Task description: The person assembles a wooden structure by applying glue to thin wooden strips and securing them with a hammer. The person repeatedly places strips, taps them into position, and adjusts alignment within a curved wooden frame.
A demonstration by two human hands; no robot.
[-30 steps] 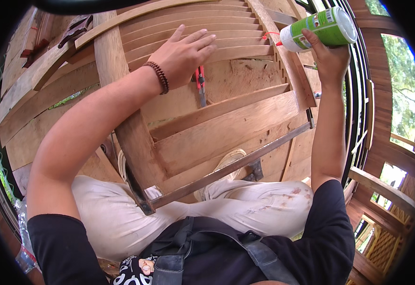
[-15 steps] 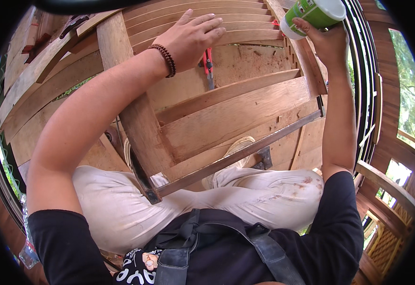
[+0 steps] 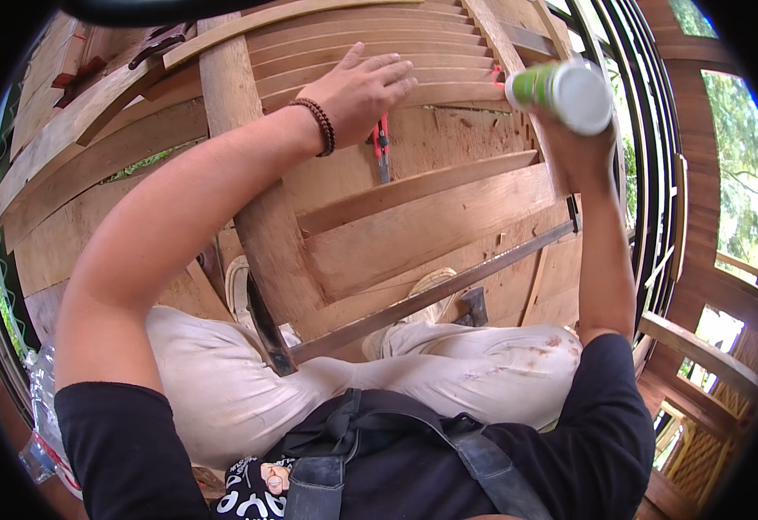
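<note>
My left hand (image 3: 357, 87) lies with its fingers spread over the upper slats (image 3: 309, 76) of a louvred wooden frame (image 3: 266, 234). A beaded bracelet circles that wrist. In my right hand (image 3: 576, 160) is a green-and-white cylindrical container (image 3: 582, 97), tipped over near the frame's right upright; motion blurs it, and its pale round end faces me. Below my left hand, a red tool with a narrow metal end (image 3: 383, 149), like a utility knife, lies in the gap between slats. A long metal bar clamp (image 3: 435, 290) spans the frame's near end.
My legs are folded at the frame's near end. Loose wooden strips (image 3: 127, 91) and a dark-handled tool (image 3: 158, 45) are at the upper left. A clear plastic bottle (image 3: 42, 403) stands by my left elbow. Small wood chips dot the board below the slats.
My right hand has come lower and a little left, turning the container so its pale end faces me. My left hand shifts slightly down along the slats, still spread.
</note>
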